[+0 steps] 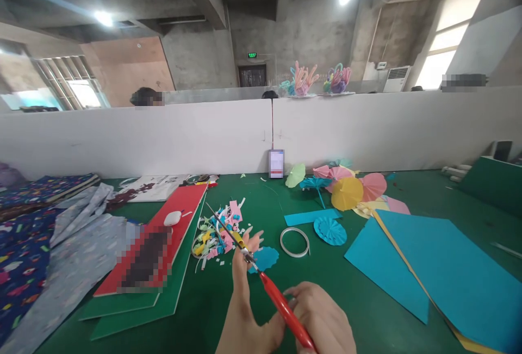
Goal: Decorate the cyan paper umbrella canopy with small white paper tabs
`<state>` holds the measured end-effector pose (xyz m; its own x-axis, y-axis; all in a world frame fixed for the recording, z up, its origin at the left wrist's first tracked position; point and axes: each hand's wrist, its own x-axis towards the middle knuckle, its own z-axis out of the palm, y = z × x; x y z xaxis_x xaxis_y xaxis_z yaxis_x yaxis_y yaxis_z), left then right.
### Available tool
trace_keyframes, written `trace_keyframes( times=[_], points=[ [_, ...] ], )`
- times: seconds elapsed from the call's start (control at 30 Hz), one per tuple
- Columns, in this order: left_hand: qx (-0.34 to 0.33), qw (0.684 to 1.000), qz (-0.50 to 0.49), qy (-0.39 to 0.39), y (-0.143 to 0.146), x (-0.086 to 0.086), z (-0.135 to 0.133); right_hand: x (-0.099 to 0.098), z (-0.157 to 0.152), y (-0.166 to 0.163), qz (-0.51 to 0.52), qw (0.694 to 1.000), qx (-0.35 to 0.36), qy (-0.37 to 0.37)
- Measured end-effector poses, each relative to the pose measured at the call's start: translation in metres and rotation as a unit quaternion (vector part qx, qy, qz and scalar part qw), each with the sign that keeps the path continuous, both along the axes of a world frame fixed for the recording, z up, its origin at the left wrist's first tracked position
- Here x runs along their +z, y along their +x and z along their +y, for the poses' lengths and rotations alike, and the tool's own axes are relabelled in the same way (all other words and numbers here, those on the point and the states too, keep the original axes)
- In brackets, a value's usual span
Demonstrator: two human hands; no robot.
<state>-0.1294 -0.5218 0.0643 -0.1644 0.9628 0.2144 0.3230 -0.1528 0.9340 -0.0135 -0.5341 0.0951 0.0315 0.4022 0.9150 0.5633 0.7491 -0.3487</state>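
My right hand (324, 318) is closed around the red handles of a pair of scissors (281, 305). Their blades point up and left over the green table. My left hand (243, 294) is raised beside the blades, fingers pinched on a small yellow paper piece (238, 238) at the blades. Just behind my fingers a blue pleated paper disc (268, 259) lies on the table. Behind that disc sits a heap of coloured paper scraps (218, 231).
A white tape ring (294, 242), a second blue pleated disc (330, 231) and several small paper umbrellas (346, 191) lie ahead. A large blue sheet (440, 272) is at right. Red and green boards (163, 245) and patterned fabric (36, 234) are at left. A white partition (163, 136) backs the table.
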Motion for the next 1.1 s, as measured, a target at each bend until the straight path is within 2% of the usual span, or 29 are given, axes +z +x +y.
trace_keyframes(
  times=[0.1, 0.23, 0.3, 0.43, 0.5, 0.53, 0.6, 0.67, 0.8, 0.87, 0.97, 1.1],
  points=[
    [-0.007, 1.0, -0.011, 0.003, 0.006, 0.016, 0.004, 0.008, 0.006, 0.006, -0.039, 0.999, 0.0, 0.016],
    [-0.038, 0.998, -0.047, -0.034, 0.016, 0.026, 0.008, 0.001, 0.012, 0.007, -0.069, 0.998, -0.01, 0.01],
    [-0.032, 0.996, -0.067, -0.044, 0.017, 0.022, 0.009, -0.006, 0.013, 0.005, -0.085, 0.996, -0.003, -0.005],
    [0.017, 0.994, -0.103, 0.003, 0.004, 0.003, 0.013, -0.009, 0.012, 0.007, -0.123, 0.991, 0.041, -0.022],
    [-0.006, 0.991, -0.135, 0.021, -0.011, -0.006, 0.017, -0.01, 0.016, 0.019, -0.159, 0.984, 0.058, -0.06],
    [-0.028, 0.988, -0.15, 0.019, -0.019, -0.009, 0.019, -0.013, 0.02, 0.027, -0.187, 0.975, 0.058, -0.104],
    [-0.058, 0.979, -0.193, 0.021, -0.035, -0.014, 0.022, -0.027, 0.036, 0.046, -0.198, 0.963, -0.017, -0.181],
    [-0.085, 0.969, -0.229, 0.025, -0.046, -0.016, 0.024, -0.05, 0.059, 0.064, -0.211, 0.954, -0.052, -0.205],
    [-0.165, 0.946, -0.28, 0.011, -0.049, -0.013, 0.027, -0.102, 0.1, 0.084, -0.268, 0.935, -0.065, -0.222],
    [-0.198, 0.935, -0.294, -0.002, -0.044, -0.008, 0.029, -0.119, 0.11, 0.087, -0.283, 0.928, -0.067, -0.232],
    [-0.227, 0.926, -0.3, -0.011, -0.036, 0.002, 0.033, -0.129, 0.117, 0.084, -0.287, 0.923, -0.06, -0.249],
    [-0.252, 0.921, -0.297, -0.018, -0.031, 0.015, 0.037, -0.121, 0.124, 0.078, -0.244, 0.929, -0.027, -0.277]
  ],
)
